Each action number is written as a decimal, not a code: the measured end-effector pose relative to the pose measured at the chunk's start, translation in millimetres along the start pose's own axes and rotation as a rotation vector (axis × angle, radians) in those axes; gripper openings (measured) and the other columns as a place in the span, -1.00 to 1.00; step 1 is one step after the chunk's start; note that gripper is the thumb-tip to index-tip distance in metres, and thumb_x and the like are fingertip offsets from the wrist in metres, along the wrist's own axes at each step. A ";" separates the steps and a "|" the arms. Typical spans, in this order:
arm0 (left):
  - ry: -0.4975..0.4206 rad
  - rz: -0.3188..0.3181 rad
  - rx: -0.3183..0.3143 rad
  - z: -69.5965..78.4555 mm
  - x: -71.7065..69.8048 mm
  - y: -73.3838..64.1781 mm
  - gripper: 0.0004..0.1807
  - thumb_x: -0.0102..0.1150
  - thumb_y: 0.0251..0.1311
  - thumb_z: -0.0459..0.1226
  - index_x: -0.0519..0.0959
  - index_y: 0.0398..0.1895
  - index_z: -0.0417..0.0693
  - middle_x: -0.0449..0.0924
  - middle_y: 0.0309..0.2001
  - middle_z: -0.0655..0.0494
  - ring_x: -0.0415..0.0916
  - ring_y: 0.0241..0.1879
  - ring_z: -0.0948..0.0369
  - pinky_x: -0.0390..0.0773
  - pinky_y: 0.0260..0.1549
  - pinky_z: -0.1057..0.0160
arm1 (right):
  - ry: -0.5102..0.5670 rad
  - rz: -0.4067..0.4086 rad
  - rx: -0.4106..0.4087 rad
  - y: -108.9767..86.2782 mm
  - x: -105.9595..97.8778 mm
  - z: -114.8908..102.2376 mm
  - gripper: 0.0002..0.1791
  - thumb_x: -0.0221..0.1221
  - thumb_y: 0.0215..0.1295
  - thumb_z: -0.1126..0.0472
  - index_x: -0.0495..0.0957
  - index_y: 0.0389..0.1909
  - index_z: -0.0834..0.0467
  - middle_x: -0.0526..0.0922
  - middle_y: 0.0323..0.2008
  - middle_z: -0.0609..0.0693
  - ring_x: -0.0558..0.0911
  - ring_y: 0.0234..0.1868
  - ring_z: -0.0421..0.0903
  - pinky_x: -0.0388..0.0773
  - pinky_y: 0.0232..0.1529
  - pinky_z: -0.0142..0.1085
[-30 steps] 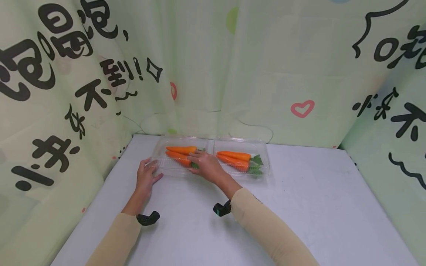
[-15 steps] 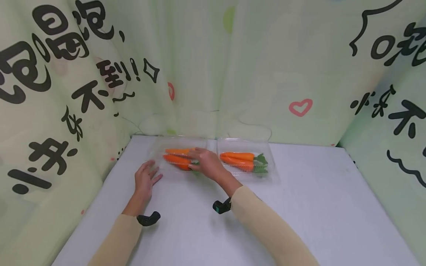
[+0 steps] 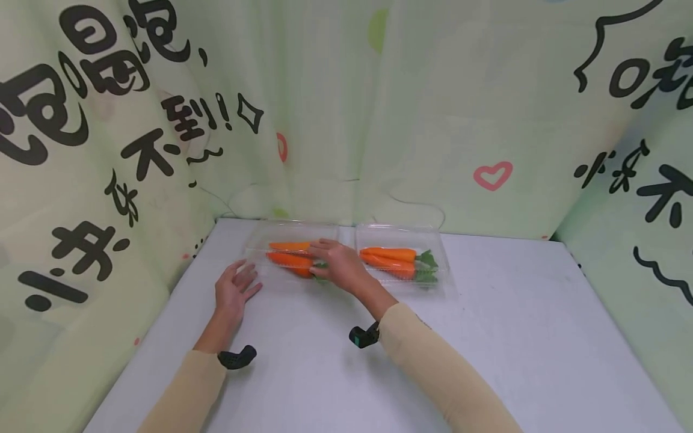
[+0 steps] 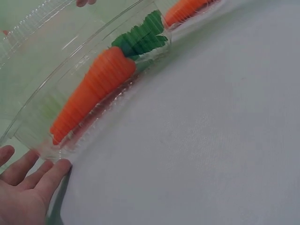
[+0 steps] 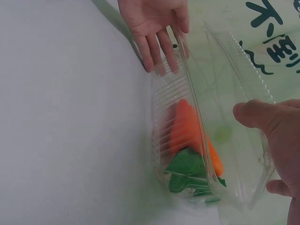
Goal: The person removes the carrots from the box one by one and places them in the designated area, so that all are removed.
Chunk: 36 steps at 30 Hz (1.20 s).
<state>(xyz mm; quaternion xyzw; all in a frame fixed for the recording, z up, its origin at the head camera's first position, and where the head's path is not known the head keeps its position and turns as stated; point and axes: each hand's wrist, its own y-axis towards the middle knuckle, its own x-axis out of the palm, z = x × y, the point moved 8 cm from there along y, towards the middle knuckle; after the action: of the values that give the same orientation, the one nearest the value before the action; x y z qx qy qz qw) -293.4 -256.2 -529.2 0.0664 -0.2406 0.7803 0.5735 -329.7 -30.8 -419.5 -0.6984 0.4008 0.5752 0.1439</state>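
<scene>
Head view: two clear plastic clamshell containers are positioned side by side at the far edge of the white bench [image 3: 514,337], in front of a pale green curtain [image 3: 422,120]. The left container [image 3: 255,255] holds orange carrots [image 3: 287,260] with green tops; the right container [image 3: 400,234] holds a second pair of carrots [image 3: 390,264], leaves to the right. Only this view shows both containers whole, both sleeves [image 3: 184,391] and the full layout.

Left hand [image 3: 233,288]: located at the left end of the left container. The grip is empty, with fingers extended and spread. The left wrist view places the fingertips close against the container's end; firm contact cannot be confirmed. This view also resolves the ribbed container wall and the full taper of the front carrot, whose leafy top the right hand partly covers in the head view.

Right hand [image 3: 346,267]: located over the right end of the left container. The right wrist view supplies the detail absent from the head view: the lid [image 5: 225,89] stands raised at an angle from the base, and its beaded rim [image 5: 253,61] runs to the hand. The grip pinches the lid, thumb on the inner face and fingers on the outer side. Below it, the carrots rest inside the base, leaves toward the lower end of that view.
</scene>
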 end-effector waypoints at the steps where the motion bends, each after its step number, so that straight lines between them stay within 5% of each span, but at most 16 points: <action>1: 0.001 -0.003 0.000 0.7 0.1 -0.1 -0.48 -0.45 0.53 -0.07 0.10 0.48 0.04 0.18 0.48 -0.05 0.20 0.44 0.04 0.30 0.37 -0.11 | -0.002 0.000 0.002 -0.2 0.0 0.2 -0.47 0.31 0.21 0.04 0.53 0.22 0.04 0.55 0.24 -0.01 0.44 0.35 0.01 0.52 0.24 -0.10; 14: 0.167 0.040 0.018 1.2 -0.8 3.2 -0.45 -0.12 0.46 -0.22 0.13 0.47 0.02 0.26 0.43 -0.03 0.28 0.38 0.08 0.49 0.22 -0.01 | -0.042 0.025 0.021 -0.3 -3.8 0.9 -0.38 0.30 0.21 -0.02 0.45 0.29 0.02 0.50 0.30 -0.07 0.40 0.37 -0.01 0.54 0.22 -0.11; 22: 0.212 0.008 0.037 3.2 -0.4 2.2 -0.43 -0.15 0.45 -0.27 0.09 0.49 -0.02 0.21 0.46 -0.03 0.25 0.40 0.07 0.51 0.20 0.02 | -0.051 0.074 0.026 -1.1 -13.6 0.3 -0.35 0.25 0.23 -0.09 0.42 0.32 0.01 0.47 0.31 -0.06 0.38 0.38 -0.02 0.57 0.19 -0.14; 28: 0.239 0.012 0.036 3.0 -2.4 4.7 -0.45 -0.16 0.46 -0.26 0.11 0.48 0.00 0.23 0.45 0.01 0.26 0.39 0.08 0.54 0.15 0.08 | -0.021 0.209 0.048 -2.7 -30.7 2.8 -0.32 0.27 0.23 -0.05 0.35 0.36 0.04 0.41 0.35 -0.01 0.39 0.37 -0.02 0.59 0.16 -0.18; 33: 0.254 0.008 0.037 3.4 -1.8 4.5 -0.45 -0.15 0.46 -0.22 0.11 0.48 0.01 0.23 0.46 0.02 0.25 0.40 0.09 0.54 0.16 0.10 | -0.036 0.364 0.063 -5.0 -45.3 8.5 -0.24 0.29 0.22 0.01 0.26 0.42 0.08 0.29 0.43 0.03 0.39 0.36 0.00 0.70 -0.21 -0.30; 36: 0.253 0.007 0.036 3.8 -1.4 4.0 -0.44 -0.14 0.46 -0.22 0.10 0.48 0.00 0.22 0.46 0.02 0.25 0.40 0.09 0.53 0.17 0.09 | -0.006 0.420 0.065 -6.0 -50.2 11.4 -0.15 0.32 0.20 0.04 0.17 0.46 0.11 0.21 0.46 0.07 0.37 0.37 0.04 0.70 -0.22 -0.30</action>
<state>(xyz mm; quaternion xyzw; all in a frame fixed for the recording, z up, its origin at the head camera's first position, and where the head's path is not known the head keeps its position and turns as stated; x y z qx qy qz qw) -297.4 -260.0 -527.6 -0.0233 -0.1526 0.7885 0.5953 -334.0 0.3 -378.4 -0.5929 0.5554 0.5815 0.0445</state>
